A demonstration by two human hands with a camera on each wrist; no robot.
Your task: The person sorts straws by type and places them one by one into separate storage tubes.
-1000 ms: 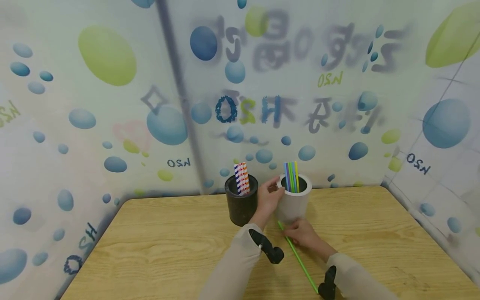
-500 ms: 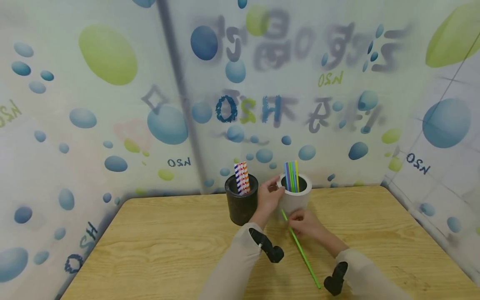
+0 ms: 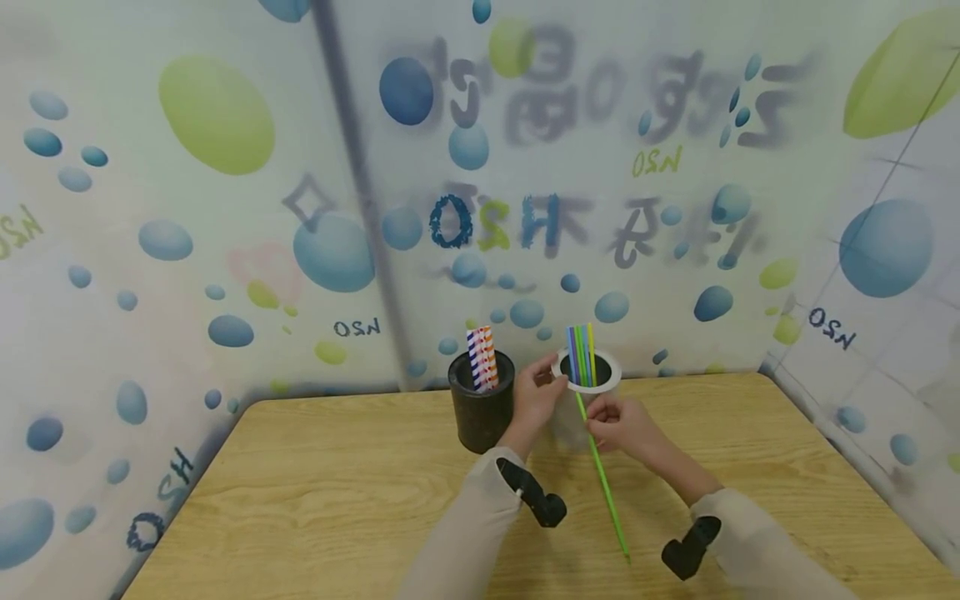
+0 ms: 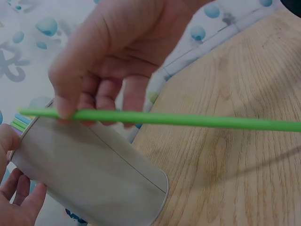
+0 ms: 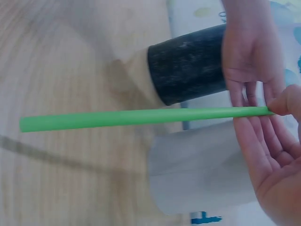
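My left hand [image 3: 532, 407] grips the side of a white cup [image 3: 567, 423] near its rim; in the left wrist view its fingers [image 4: 31, 200] curve around the wall. Several plain coloured straws [image 3: 582, 357] stand inside that cup. Between thumb and fingers my right hand [image 3: 628, 428] pinches a long green straw [image 3: 607, 492] near its upper end. The straw slants in front of the cup, its top a little below the rim and its lower end toward me. The right wrist view shows the straw [image 5: 117, 117] passing in front of the cup [image 5: 202, 169].
Left of the white cup stands a black cup [image 3: 482, 419] with several striped straws [image 3: 482, 358] in it. Both are near the back of the wooden table [image 3: 337, 500], close to a printed wall curtain [image 3: 480, 300] with blue and green spots.
My right hand has risen toward the rim of the white cup, bringing the green straw up with it. The left hand has stayed at the cup.
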